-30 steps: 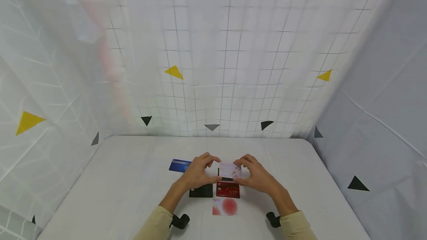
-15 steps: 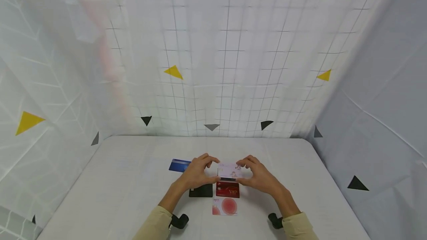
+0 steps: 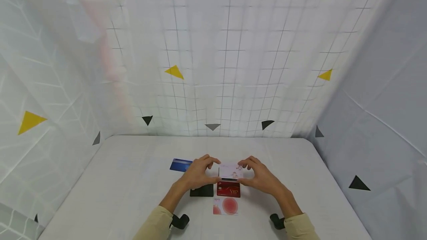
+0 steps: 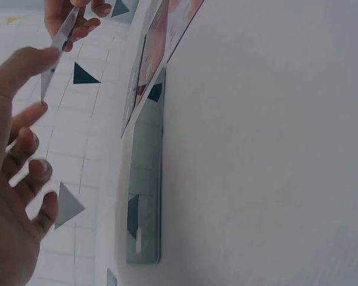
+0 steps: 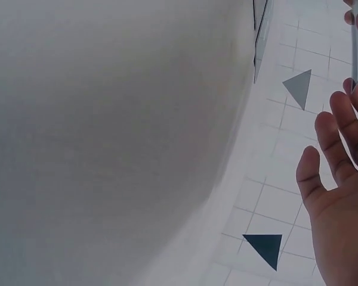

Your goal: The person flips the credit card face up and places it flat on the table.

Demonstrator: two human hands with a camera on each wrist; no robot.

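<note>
A pale pink card [image 3: 230, 171] is held up off the table between the two hands. The left hand [image 3: 197, 171] pinches its left side between thumb and fingertips. At its right side, the right hand [image 3: 259, 176] pinches it in the same way. Edge-on, the card [image 4: 58, 47] shows in the left wrist view, with the left thumb and a finger on it. Below it in the head view lie a red VIP card [image 3: 228, 189] and a white card with pink circles [image 3: 225, 206]. A dark card [image 3: 201, 190] lies under the left wrist, partly covered.
A blue card [image 3: 180, 165] lies left of the left hand, its right end hidden. Another dark card shows only as an edge beneath the held one. The white table [image 3: 133, 184] meets a white gridded curtain [image 3: 207, 84] at the back.
The right hand has shifted slightly to the right and down, and the pink card sits a touch lower. The left hand and the cards on the table have stayed about where they were.
</note>
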